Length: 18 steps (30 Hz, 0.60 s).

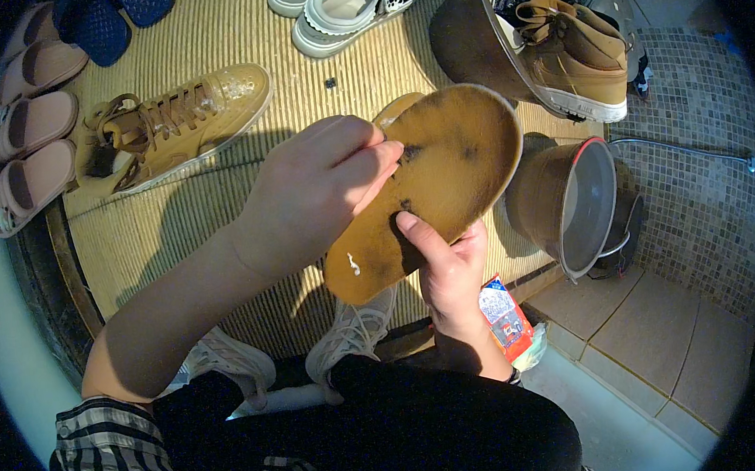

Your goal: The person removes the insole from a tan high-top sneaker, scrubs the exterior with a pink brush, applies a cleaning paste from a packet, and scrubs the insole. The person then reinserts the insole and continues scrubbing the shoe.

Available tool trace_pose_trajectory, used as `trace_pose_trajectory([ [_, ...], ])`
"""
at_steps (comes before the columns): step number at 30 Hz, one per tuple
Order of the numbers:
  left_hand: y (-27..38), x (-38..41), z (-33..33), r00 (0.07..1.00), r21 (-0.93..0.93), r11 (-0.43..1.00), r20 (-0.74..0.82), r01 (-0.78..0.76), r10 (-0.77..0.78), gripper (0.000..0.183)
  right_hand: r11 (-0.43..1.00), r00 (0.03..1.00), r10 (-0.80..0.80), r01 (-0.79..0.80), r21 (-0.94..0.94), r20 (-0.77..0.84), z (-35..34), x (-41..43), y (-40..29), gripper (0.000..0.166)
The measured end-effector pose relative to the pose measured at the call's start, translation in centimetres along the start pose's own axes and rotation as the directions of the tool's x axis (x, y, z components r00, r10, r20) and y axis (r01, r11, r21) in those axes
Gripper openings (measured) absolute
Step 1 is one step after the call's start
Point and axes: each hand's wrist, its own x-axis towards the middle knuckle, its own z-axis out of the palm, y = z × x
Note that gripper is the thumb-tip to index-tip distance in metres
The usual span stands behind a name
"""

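Observation:
A tan shoe insole (pixel 456 144) with dark stains is held tilted above the ribbed mat. My right hand (pixel 451 256) grips its lower right edge, thumb on the upper face. A white smear (pixel 353 264) marks the insole's narrower end. Across the insole's left edge reaches my left hand (pixel 327 173), fingers curled and tips against the stained surface. Its thumb is hidden, as is anything between the fingers. Behind the insole, a second tan piece (pixel 397 108) shows only in part. To the left lies a tan lace-up sneaker (pixel 192 124) with whitish residue on its toe.
The ribbed mat (pixel 232 219) carries pink slides (pixel 41 121), navy slippers (pixel 93 25) and white shoes (pixel 349 11). At right are a bucket of shoes (pixel 470 58), a tan high-top (pixel 575 57), another bucket (pixel 546 204) and a red packet (pixel 508 321). Tiled floor (pixel 640 329) borders the mat.

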Motion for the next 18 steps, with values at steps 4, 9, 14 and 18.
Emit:
trace_pose_trajectory([
  [4, 0.0, -0.1, -0.1, 0.999, -0.022, 0.999, -0.019, -0.030, 0.029, 0.016, 0.996, 0.998, 0.052, -0.053, 0.070, 0.024, -0.3, 0.3, -0.2, 0.028],
  [9, -0.2, 0.2, -0.4, 0.998, -0.004, 0.998, 0.031, -0.062, 0.062, 0.016, 0.992, 0.994, 0.095, -0.099, 0.084, 0.048, -0.4, -0.1, 0.0, 0.028],
  [14, 0.3, 1.0, -0.7, 0.955, -0.247, 0.929, 0.183, 0.275, -0.234, 0.013, 0.978, 0.993, 0.114, -0.108, 0.178, -0.020, 0.4, 0.0, -0.2, 0.027],
  [18, 0.3, 0.9, -0.7, 0.919, -0.383, 0.837, 0.111, 0.391, -0.378, 0.009, 0.978, 0.993, 0.116, -0.111, 0.175, -0.020, 0.4, 0.3, -0.2, 0.025],
])
